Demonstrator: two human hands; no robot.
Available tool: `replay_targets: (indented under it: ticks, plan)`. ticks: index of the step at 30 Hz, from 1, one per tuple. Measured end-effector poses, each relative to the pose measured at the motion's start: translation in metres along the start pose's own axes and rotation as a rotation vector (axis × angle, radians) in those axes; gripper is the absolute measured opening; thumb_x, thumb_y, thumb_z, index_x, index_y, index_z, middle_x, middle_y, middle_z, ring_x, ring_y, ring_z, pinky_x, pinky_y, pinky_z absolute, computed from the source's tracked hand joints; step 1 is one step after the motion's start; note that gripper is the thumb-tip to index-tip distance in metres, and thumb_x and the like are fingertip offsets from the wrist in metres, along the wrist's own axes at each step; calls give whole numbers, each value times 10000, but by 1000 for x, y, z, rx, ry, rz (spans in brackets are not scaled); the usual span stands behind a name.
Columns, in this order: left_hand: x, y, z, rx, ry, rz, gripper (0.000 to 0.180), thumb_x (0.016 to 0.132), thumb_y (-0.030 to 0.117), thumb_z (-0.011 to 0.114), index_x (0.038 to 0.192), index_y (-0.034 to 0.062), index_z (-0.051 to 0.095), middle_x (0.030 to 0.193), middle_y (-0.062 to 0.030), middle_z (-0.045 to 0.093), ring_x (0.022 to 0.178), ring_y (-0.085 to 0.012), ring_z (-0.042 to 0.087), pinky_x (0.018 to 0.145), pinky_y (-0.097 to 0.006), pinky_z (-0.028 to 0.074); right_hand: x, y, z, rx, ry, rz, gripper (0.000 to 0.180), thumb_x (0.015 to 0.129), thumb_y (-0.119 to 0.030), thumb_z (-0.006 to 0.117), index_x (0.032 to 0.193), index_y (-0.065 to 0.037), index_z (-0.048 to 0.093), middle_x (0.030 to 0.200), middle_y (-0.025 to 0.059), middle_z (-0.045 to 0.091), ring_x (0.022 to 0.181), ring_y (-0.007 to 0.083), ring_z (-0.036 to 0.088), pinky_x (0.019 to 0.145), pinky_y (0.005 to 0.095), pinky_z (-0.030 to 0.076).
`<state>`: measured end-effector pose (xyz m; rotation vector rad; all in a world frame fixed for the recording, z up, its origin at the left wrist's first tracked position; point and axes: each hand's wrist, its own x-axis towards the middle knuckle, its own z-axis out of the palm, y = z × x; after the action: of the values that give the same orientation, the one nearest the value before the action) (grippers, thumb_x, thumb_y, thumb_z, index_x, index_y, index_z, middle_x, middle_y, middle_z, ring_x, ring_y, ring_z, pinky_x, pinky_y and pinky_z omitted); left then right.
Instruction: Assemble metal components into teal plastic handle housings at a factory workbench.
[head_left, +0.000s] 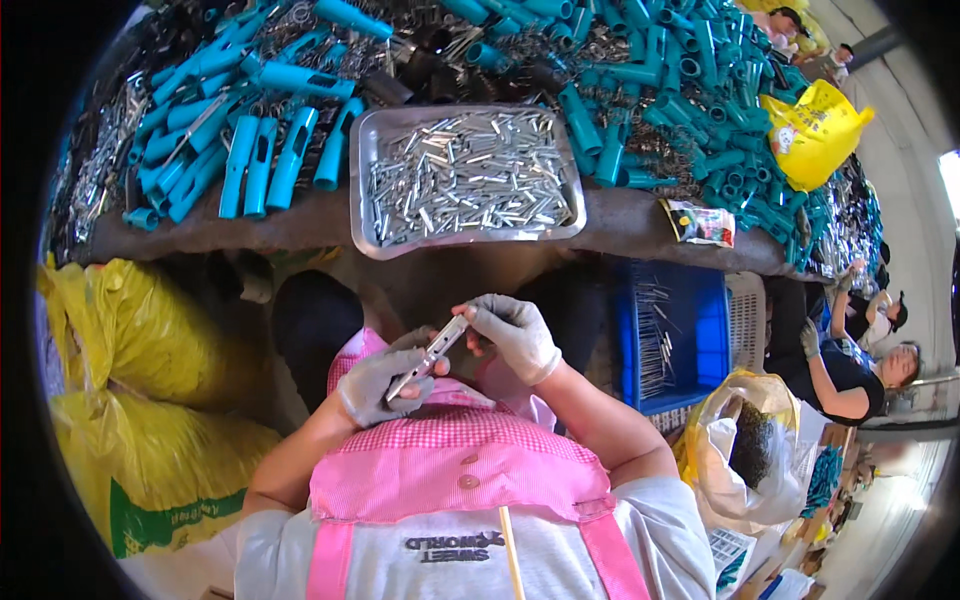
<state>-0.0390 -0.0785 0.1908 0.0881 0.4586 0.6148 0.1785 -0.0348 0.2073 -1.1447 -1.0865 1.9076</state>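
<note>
At the frame's centre, the gloved left hand (378, 385) and right hand (515, 335) pinch the ends of a thin metal rod (428, 357), which looks stiff, light and slippery, best gripped near its ends.

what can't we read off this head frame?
- Metal rod between left hand and right hand: the ends are covered by the gloved fingers.
- Metal tray: pieces too small to tell apart.
- Blue crate: near end hidden by the white bag.
- Teal tubes: pile cut by the top edge.
</note>
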Motion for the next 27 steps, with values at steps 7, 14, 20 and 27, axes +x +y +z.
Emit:
replay_targets:
  ticks: [7, 14, 20, 27]
  plan:
    - [-3, 6, 3, -133, -77, 6, 301, 928, 105, 469, 1222, 161, 437, 959, -122, 566, 513, -93, 457, 372, -174, 274, 2, -37, -2, -368, -28, -194, 196, 926, -91, 515, 1052, 16, 620, 813, 42, 631, 667, 82, 583, 597, 217, 483]
    - [-23, 24, 24, -154, 89, 197, 322, 897, 68, 464, 1202, 155, 407, 914, -106, 545, 501, -100, 434, 391, -201, 295, 71, -144, -35, -955, 373, -798, 106, 818, -76, 625, 902, -16, 651, 834, 146, 635, 735, 269, 630, 670, 304, 487]
    - [-36, 24, 21, -116, 100, 350, 344, 893, 74, 482, 1219, 134, 392, 907, -97, 553, 539, -93, 437, 411, -184, 296, 184, -184, -2, -1631, 463, -756, 269, 837, -228, 555, 1066, -92, 592, 936, 163, 635, 873, 366, 611, 763, 443, 495]
    - [-42, 34, 22, -42, 175, 437, 239, 909, 119, 497, 1147, 123, 475, 853, -98, 579, 490, -89, 434, 381, -183, 272, 221, -192, -17, -1390, 469, -684, 290, 733, -125, 608, 1011, -80, 538, 916, 164, 643, 874, 354, 625, 767, 421, 500]
